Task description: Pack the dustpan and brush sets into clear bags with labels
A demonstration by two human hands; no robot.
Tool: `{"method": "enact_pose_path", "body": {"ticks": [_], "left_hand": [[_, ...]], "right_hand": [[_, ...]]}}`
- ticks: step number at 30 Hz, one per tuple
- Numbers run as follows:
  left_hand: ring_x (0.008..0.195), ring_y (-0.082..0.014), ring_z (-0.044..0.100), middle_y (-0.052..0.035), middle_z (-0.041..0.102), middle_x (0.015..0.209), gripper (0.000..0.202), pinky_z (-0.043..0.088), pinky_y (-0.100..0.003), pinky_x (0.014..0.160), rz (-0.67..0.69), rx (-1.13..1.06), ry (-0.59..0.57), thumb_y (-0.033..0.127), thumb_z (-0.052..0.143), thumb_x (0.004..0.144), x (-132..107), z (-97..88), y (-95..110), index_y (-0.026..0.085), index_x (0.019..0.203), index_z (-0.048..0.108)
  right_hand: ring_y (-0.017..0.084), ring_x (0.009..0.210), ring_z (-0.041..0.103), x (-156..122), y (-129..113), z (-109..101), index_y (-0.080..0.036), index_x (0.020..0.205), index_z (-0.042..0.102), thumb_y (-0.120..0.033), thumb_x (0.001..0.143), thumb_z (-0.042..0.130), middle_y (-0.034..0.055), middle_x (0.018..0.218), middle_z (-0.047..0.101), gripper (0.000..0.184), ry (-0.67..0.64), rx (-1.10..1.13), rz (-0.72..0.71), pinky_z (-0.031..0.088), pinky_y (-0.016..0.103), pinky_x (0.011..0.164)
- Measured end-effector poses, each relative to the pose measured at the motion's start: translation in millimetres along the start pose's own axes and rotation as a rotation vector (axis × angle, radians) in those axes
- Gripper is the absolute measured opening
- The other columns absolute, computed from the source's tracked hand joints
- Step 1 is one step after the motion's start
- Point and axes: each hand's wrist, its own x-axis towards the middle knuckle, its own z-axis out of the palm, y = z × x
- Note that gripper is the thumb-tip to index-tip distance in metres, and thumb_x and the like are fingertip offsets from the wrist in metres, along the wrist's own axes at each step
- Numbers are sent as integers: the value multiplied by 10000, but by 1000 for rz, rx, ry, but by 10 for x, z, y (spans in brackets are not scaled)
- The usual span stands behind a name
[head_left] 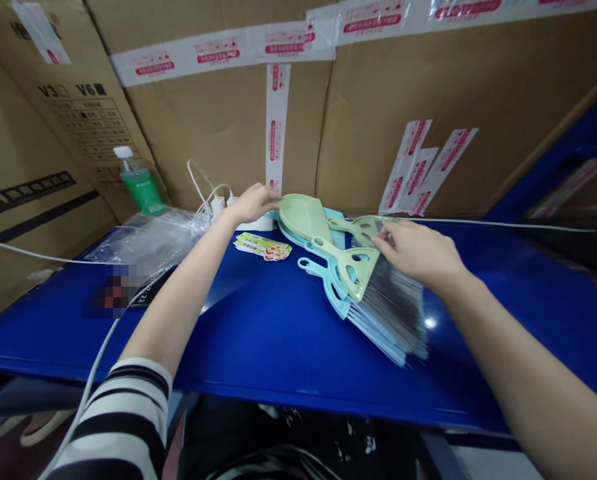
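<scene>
My left hand (pixel 255 203) is closed at the fingertips on the left rim of a pale green dustpan (pixel 303 217). A light blue dustpan (pixel 338 227) shows partly beneath it. My right hand (pixel 421 248) pinches the head of a pale green hand brush (pixel 361 230), whose bristles are mostly hidden by the hand. Overlapping it in front is another pale green brush (pixel 357 275) with dark grey bristles. Below that lies a light blue brush (pixel 335 293), its pale blue bristles fanned toward the front right. The bristles look slightly blurred.
Printed yellow-green labels (pixel 263 247) lie left of the dustpans on the blue table (pixel 268 333). Behind are a white power strip (pixel 258 223), clear plastic bags (pixel 151 237), and a bottle of green liquid (pixel 141 183). Cardboard boxes (pixel 218 120) wall the back; a white cable (pixel 98 357) crosses the left.
</scene>
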Motion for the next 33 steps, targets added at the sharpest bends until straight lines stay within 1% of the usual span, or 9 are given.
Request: {"method": "enact_pose_path", "body": {"ticks": [2, 4, 8, 12, 15, 19, 26, 29, 33], "left_hand": [[1074, -241, 612, -110, 679, 1150, 287, 435, -418, 960, 9, -7, -2, 243, 509, 902, -8, 0, -10, 155, 1133, 655], [1074, -241, 611, -115, 678, 1152, 294, 444, -410, 950, 12, -8, -3, 251, 508, 903, -9, -6, -13, 149, 1136, 654], [1077, -239, 610, -131, 676, 1150, 308, 457, -393, 931, 6, -6, -17, 255, 506, 903, 7, -21, -10, 131, 1146, 651], [1055, -226, 621, -123, 686, 1127, 306, 459, -373, 923, 27, -26, -27, 258, 504, 903, 34, -23, -7, 139, 1139, 658], [1036, -212, 626, -101, 689, 1126, 301, 459, -351, 916, 48, -47, -41, 257, 499, 902, 65, -11, -3, 156, 1132, 665], [1044, -207, 620, -80, 687, 1140, 293, 449, -352, 930, 61, -54, -51, 239, 500, 897, 134, 19, 23, 175, 1129, 667], [1095, -210, 591, -114, 660, 1189, 320, 438, -358, 959, 40, -23, -80, 190, 476, 908, 276, 158, 150, 132, 1185, 626], [1098, -208, 584, -97, 667, 1181, 313, 435, -361, 960, 47, -13, -85, 186, 474, 909, 328, 237, 184, 150, 1180, 629], [1075, -200, 594, -79, 675, 1174, 311, 433, -357, 953, 65, 0, -98, 175, 472, 907, 372, 331, 211, 167, 1174, 631]], "right_hand": [[282, 769, 622, 91, 138, 96, -211, 760, 604, -375, 843, 475, 138, 877, 655, 225, -31, 20, 1, 408, 330, 555], [284, 805, 624, 143, 217, 164, -185, 804, 619, -352, 828, 513, 158, 898, 661, 199, -80, 57, -16, 426, 331, 602], [252, 790, 623, 175, 243, 183, -154, 846, 609, -214, 771, 543, 163, 876, 672, 117, -122, 93, -74, 434, 308, 662], [228, 761, 604, 206, 252, 177, -205, 720, 542, -191, 738, 525, 106, 817, 655, 28, -126, 106, -172, 424, 299, 667], [212, 688, 582, 240, 298, 218, -236, 643, 468, -184, 737, 479, 52, 716, 620, 108, -129, 63, -229, 386, 288, 585], [205, 624, 565, 264, 367, 279, -239, 651, 455, -170, 760, 437, 44, 645, 588, 130, -140, -4, -248, 357, 288, 544], [230, 689, 583, 267, 430, 276, -242, 682, 465, -158, 774, 413, 77, 748, 614, 135, -102, -22, -234, 401, 318, 599], [248, 733, 597, 267, 454, 262, -238, 707, 497, -158, 774, 408, 89, 792, 627, 137, -92, -19, -236, 420, 338, 635], [253, 775, 603, 261, 460, 272, -225, 741, 520, -147, 789, 402, 103, 836, 632, 150, -42, -26, -216, 430, 344, 675]]}}
